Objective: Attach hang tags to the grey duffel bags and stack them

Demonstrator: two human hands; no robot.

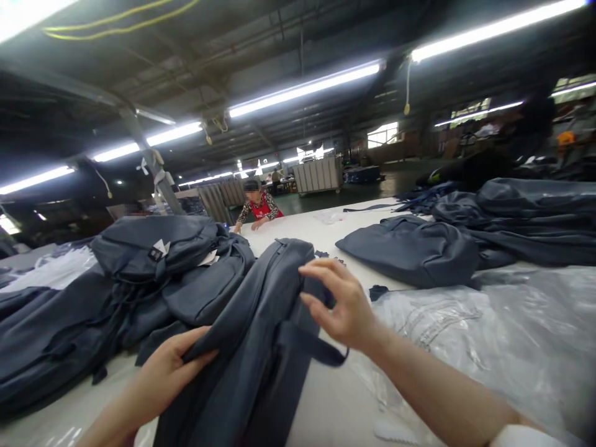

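White tabletop [298,226]: dark bag [246,323] between left grip [170,369], pinching it, and right grip [349,307], parted.

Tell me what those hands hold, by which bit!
The left hand pinches the dark blue-grey fabric bag by its left edge. The right hand is at its upper right side; whether it grips, I can't tell.

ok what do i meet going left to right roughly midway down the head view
Tagged slate-blue bag, held zippered bag, right hand, slumped slate-blue bag, heaped slate-blue material.
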